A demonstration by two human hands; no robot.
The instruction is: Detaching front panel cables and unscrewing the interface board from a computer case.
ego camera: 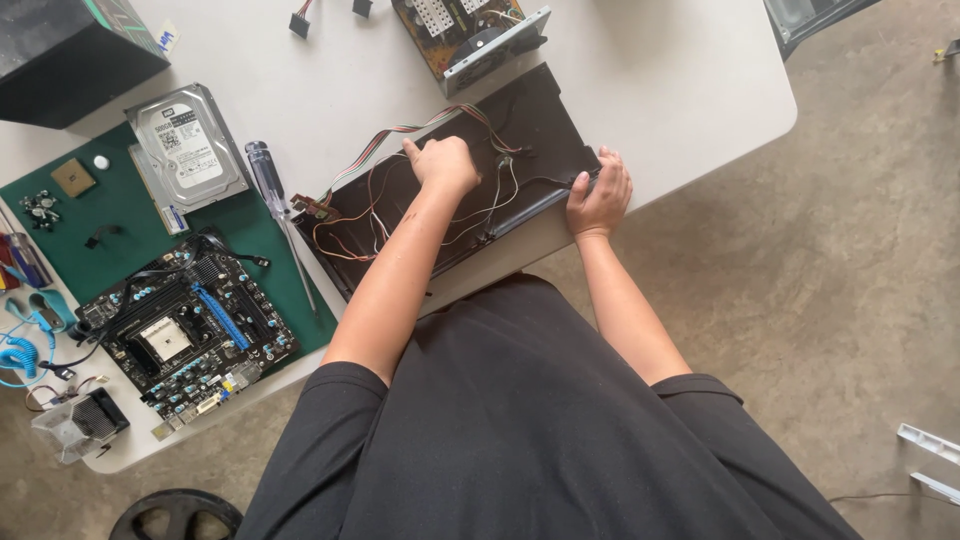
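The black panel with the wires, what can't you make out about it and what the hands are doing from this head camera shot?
- Left hand: a closed fist on the black panel; whatever it pinches among the wires is hidden by the hand itself.
- Right hand: fingers curl over the panel's edge, hiding their tips.
- Panel's near edge: covered by the left forearm.
- Circuit board behind the panel: cut off by the top edge.

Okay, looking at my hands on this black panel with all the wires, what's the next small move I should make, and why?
Probably draw the left hand gently back to lift the wires it closes on, while the right hand holds the black panel steady. That hand already braces the panel's edge, and the wires lie loose and tangled across it, so a slow pull seems safest.
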